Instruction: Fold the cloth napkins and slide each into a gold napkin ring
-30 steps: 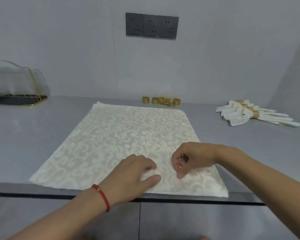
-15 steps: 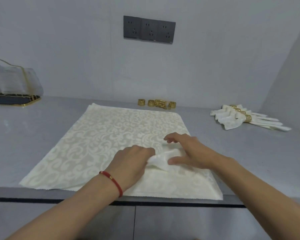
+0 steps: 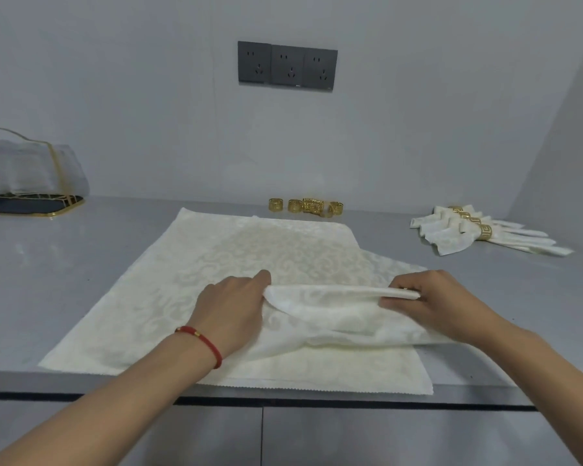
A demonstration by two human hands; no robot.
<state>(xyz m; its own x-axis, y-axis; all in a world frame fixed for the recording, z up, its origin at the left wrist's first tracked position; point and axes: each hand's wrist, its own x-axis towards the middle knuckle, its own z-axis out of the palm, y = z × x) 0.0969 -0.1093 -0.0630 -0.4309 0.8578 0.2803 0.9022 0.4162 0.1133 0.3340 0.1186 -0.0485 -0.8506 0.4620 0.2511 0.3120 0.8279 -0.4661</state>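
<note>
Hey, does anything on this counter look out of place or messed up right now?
Nothing stands out. The raised fold in the cream napkin is deliberate, pinched by the left hand and right hand. Spare gold rings sit loosely clustered by the wall; one looks tipped.

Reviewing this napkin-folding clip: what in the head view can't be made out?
- Fingertips of the left hand and right hand: hidden in the lifted napkin fold.
- Loose gold rings: too small and bunched to count.
- Finished napkins: overlapping; count unclear.
- Holder at far left: cut off by the frame edge.
</note>
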